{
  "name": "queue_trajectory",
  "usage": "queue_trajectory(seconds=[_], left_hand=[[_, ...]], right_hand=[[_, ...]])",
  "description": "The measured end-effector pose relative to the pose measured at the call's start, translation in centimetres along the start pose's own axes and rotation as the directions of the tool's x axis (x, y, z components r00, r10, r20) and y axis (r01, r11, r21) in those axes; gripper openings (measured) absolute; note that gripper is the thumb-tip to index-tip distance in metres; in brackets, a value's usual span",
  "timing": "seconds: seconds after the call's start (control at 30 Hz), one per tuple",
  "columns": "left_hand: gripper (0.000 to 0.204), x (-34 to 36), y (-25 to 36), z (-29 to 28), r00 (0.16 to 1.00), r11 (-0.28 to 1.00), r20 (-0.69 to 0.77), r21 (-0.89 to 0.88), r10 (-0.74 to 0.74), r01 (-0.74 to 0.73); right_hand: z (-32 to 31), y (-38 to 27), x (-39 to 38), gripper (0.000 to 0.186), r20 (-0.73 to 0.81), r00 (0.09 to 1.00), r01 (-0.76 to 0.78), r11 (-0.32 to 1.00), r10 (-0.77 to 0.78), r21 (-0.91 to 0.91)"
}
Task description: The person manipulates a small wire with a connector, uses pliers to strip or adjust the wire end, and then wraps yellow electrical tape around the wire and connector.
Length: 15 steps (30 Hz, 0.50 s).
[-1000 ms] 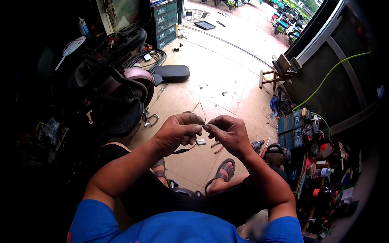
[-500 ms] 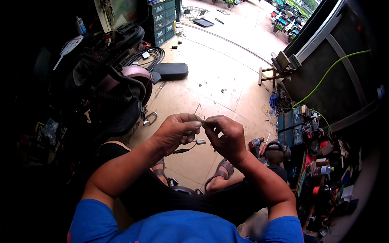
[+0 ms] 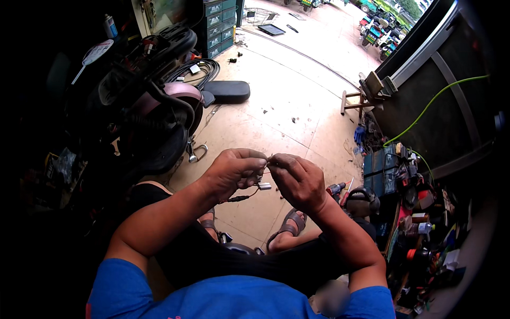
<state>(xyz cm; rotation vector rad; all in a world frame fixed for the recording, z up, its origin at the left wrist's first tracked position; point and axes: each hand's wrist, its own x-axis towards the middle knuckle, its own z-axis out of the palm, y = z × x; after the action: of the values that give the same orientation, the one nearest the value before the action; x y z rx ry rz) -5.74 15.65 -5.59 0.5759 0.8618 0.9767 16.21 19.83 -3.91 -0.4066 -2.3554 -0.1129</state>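
Observation:
My left hand [image 3: 234, 169] pinches a thin wire [image 3: 269, 159] between thumb and forefinger, above the floor between my knees. My right hand [image 3: 298, 181] meets it there, its fingertips pressed together on the same wire. Only a short bit of the wire shows at the touching fingertips; the rest is hidden by the fingers. Below my left hand hangs a small white connector [image 3: 264, 186] on a thin lead. A black sleeved section [image 3: 238, 199] of lead hangs close to the left wrist.
A scooter [image 3: 172, 106] stands at the left, beside a black seat pad [image 3: 228, 92] on the floor. Stacked green boxes [image 3: 220, 26] are behind. On the right are a drill [image 3: 336, 188], a toolbox [image 3: 380, 165], a wooden stool [image 3: 361, 101] and cluttered bottles [image 3: 422, 228].
The bent wire end that stuck up above my fingertips no longer shows there. My right hand has turned slightly, its fingers closing together at the wire. The left hand stays nearly still.

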Motion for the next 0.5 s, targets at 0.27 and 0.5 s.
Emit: queue_trajectory(seconds=[0.27, 0.5], left_hand=[[0.023, -0.15, 0.14, -0.29, 0.993, 0.992, 0.055, -0.062, -0.104, 0.107], [0.027, 0.27, 0.05, -0.83, 0.986, 0.984, 0.129, -0.128, -0.107, 0.124]], right_hand=[[-0.66, 0.42, 0.41, 0.024, 0.075, 0.997, 0.032, 0.999, -0.030, -0.025], [-1.10, 0.42, 0.80, 0.023, 0.107, 0.990, 0.100, 0.993, -0.093, -0.065]])
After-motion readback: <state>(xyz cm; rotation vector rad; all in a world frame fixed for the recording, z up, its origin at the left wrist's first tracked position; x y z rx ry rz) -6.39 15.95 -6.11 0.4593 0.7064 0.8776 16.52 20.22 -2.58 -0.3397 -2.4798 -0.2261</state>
